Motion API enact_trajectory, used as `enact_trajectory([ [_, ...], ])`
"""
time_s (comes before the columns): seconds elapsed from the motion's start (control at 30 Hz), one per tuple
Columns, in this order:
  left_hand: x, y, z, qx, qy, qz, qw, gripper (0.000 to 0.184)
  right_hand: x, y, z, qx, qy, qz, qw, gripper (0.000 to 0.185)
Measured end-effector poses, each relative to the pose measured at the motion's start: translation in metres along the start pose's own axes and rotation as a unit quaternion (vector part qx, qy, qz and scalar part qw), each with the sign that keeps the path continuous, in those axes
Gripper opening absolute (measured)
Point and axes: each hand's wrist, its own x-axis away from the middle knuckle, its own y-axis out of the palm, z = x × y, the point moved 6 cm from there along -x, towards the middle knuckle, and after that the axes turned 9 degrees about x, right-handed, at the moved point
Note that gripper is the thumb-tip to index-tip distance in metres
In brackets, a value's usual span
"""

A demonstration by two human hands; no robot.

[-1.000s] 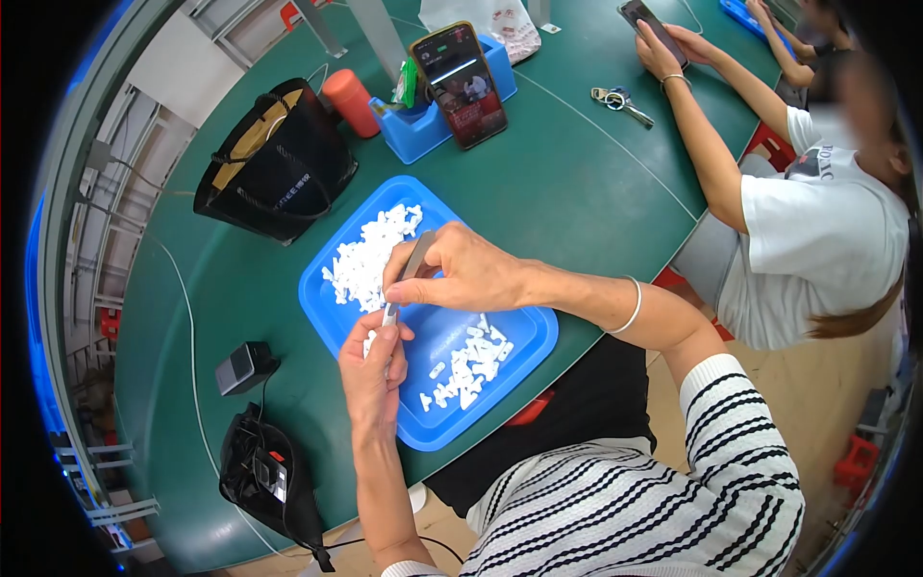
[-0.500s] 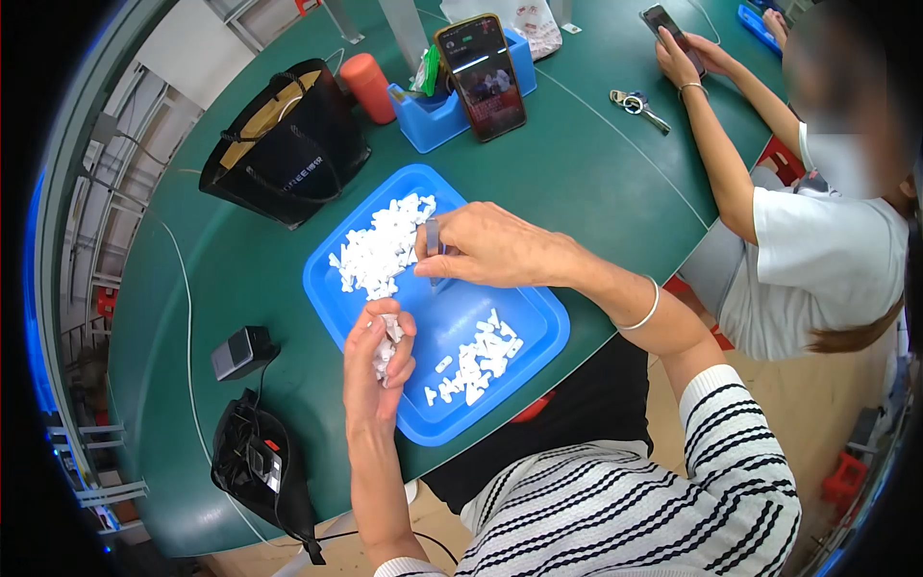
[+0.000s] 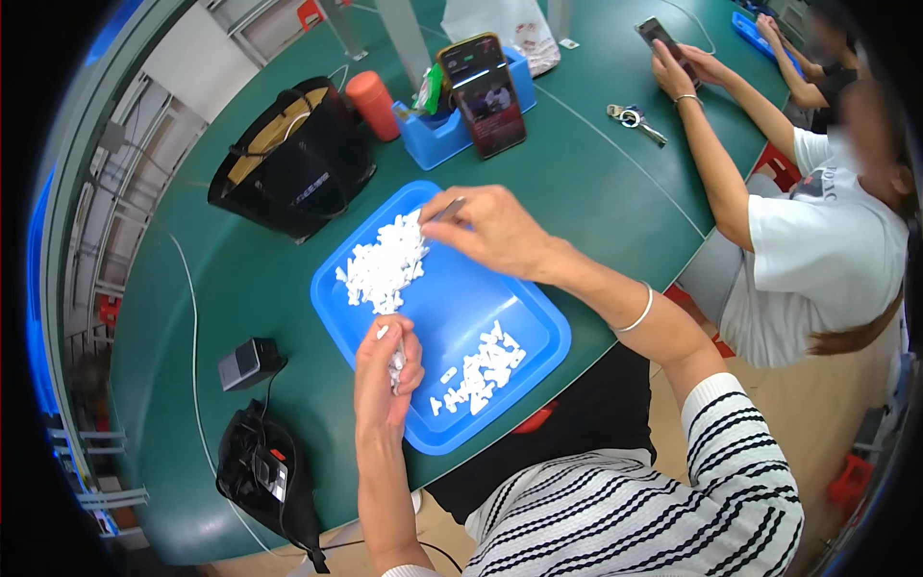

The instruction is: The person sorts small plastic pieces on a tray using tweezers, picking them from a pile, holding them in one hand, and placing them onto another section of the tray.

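My left hand (image 3: 386,373) is curled round several small white pieces (image 3: 396,363) over the near left edge of the blue tray (image 3: 442,435). Metal tweezers (image 3: 450,209) are pinched in my right hand (image 3: 495,231), at the right side of a large heap of white pieces (image 3: 383,264); their tips are hidden by the fingers. A smaller pile of white pieces (image 3: 486,370) lies at the tray's near right, apart from the heap.
A phone (image 3: 484,96) leans on a blue holder (image 3: 433,137), beside a red cylinder (image 3: 372,106) and black bag (image 3: 293,168). Keys (image 3: 635,123) lie near a person (image 3: 817,221) holding a phone. A black pouch (image 3: 269,471) and grey device (image 3: 248,363) are at left.
My right hand with the tweezers has moved away from my left hand, up to the upper right of the heap. The left hand's fingers have stayed curled round white pieces.
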Motion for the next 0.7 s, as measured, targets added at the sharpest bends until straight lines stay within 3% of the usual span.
enact_trajectory([
  [0.3, 0.000, -0.004, 0.000, 0.001, 0.037, 0.015, 0.999, 0.018, 0.003, 0.004, -0.001, -0.009, 0.029, -0.043, 0.999, 0.018],
  [0.47, -0.001, -0.006, 0.004, -0.016, 0.064, 0.042, 0.997, 0.019, 0.005, 0.015, 0.003, -0.261, 0.124, -0.100, 0.952, 0.025],
  [0.7, 0.002, 0.002, 0.005, -0.111, 0.083, 0.069, 0.988, 0.027, 0.014, 0.035, 0.000, -0.328, 0.142, -0.167, 0.919, 0.027],
])
